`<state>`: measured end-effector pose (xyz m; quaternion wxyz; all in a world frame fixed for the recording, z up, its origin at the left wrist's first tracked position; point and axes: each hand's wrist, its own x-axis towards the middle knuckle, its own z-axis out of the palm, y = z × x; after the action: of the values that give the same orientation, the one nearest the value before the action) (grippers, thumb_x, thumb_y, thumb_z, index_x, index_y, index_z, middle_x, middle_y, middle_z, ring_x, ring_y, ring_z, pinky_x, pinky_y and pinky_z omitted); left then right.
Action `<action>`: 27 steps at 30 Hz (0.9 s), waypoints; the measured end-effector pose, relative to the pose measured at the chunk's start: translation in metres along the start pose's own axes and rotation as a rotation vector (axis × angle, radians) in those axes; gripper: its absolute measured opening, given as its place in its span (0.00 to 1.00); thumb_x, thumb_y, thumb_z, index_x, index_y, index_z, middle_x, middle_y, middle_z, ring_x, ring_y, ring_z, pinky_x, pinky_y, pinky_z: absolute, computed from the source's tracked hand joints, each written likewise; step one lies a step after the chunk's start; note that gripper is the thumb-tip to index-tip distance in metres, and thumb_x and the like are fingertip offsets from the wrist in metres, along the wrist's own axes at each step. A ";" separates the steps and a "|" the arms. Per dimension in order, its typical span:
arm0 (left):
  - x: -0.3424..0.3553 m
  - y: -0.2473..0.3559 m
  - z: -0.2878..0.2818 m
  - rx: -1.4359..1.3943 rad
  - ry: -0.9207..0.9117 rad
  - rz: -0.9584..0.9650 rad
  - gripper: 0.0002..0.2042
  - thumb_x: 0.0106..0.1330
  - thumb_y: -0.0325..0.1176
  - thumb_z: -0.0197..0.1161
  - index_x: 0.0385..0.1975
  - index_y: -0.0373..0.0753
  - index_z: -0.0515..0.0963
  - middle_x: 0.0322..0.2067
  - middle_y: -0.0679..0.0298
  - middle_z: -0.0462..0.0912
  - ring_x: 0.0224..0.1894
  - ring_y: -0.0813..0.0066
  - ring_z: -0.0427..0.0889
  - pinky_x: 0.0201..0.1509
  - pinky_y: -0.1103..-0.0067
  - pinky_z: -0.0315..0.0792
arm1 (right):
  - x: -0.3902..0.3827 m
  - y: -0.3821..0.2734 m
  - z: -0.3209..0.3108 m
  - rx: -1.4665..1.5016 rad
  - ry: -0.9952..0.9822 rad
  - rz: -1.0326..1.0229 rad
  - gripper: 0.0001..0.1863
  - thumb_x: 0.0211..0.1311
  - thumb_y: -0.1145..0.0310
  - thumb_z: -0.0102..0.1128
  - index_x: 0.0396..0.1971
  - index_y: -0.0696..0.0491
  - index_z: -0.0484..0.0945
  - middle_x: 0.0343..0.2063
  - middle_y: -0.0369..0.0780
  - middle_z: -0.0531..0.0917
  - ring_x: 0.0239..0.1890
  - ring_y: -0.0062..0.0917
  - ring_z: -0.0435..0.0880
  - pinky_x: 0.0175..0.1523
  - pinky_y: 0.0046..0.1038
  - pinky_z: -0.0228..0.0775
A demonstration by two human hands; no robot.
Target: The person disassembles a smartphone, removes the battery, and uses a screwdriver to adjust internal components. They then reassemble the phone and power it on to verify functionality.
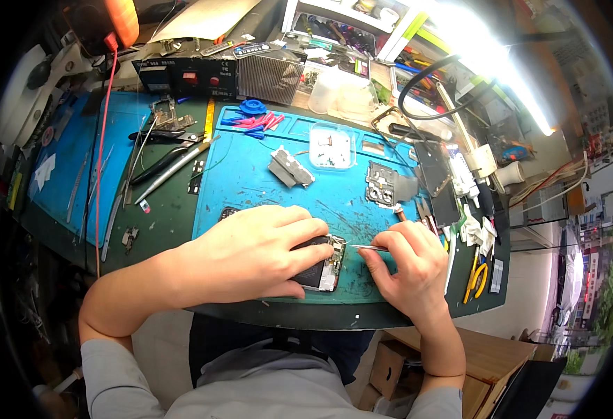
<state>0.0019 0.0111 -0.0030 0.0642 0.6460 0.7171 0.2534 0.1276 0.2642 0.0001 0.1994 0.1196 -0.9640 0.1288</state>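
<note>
Opened phone on blue work mat, near front edge of bench, just ahead of torso. Long axis roughly away from body, slightly tilted. Left hand flat over phone's left and middle part, fingers draped across, pressing it down — not closed around it. Only right strip of phone visible: dark frame, exposed circuit board with small metal parts along that edge.

Right hand just right of phone, nearer to exposed edge than left hand's palm. Thumb and fingers pinched narrow on thin metal tweezers. Tweezers lie roughly crosswise to phone's long axis, tip pointing left at upper right corner of board — touching or barely short, cannot tell.

Further back on mat: clear parts tray, grey metal bracket, camera module.
</note>
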 end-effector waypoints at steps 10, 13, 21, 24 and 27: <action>0.000 0.002 0.000 -0.010 -0.010 -0.015 0.31 0.53 0.41 0.80 0.58 0.38 0.80 0.59 0.58 0.79 0.59 0.58 0.81 0.60 0.65 0.79 | 0.003 -0.003 0.006 -0.001 -0.027 -0.032 0.12 0.52 0.68 0.80 0.30 0.50 0.82 0.29 0.34 0.81 0.31 0.32 0.79 0.35 0.34 0.71; 0.001 0.002 -0.001 -0.007 -0.007 -0.012 0.31 0.53 0.41 0.80 0.58 0.38 0.80 0.58 0.58 0.79 0.59 0.59 0.81 0.60 0.66 0.78 | 0.002 -0.001 0.007 0.018 -0.015 -0.026 0.12 0.52 0.68 0.80 0.30 0.50 0.82 0.29 0.35 0.81 0.31 0.32 0.79 0.35 0.34 0.71; 0.001 0.002 0.000 -0.008 -0.005 -0.012 0.31 0.53 0.41 0.80 0.58 0.38 0.80 0.58 0.57 0.79 0.59 0.59 0.81 0.61 0.65 0.78 | 0.001 -0.002 0.007 0.021 -0.016 -0.024 0.11 0.53 0.68 0.80 0.30 0.50 0.82 0.29 0.35 0.81 0.31 0.32 0.80 0.35 0.34 0.70; 0.001 0.002 0.000 -0.009 -0.005 -0.013 0.31 0.53 0.41 0.80 0.58 0.37 0.80 0.58 0.57 0.79 0.59 0.59 0.81 0.61 0.65 0.78 | 0.001 -0.002 0.008 0.029 -0.013 -0.021 0.11 0.53 0.68 0.80 0.30 0.50 0.82 0.29 0.35 0.81 0.30 0.32 0.80 0.35 0.34 0.70; 0.001 0.002 0.000 -0.009 -0.010 -0.016 0.32 0.53 0.41 0.80 0.58 0.37 0.80 0.58 0.57 0.79 0.59 0.59 0.81 0.61 0.65 0.78 | 0.000 -0.001 0.009 0.028 -0.011 -0.018 0.11 0.53 0.68 0.80 0.30 0.51 0.82 0.29 0.35 0.81 0.31 0.32 0.80 0.35 0.34 0.71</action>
<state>0.0036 0.0118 -0.0018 0.0728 0.6414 0.7207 0.2527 0.1251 0.2605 -0.0076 0.1935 0.1319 -0.9621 0.1397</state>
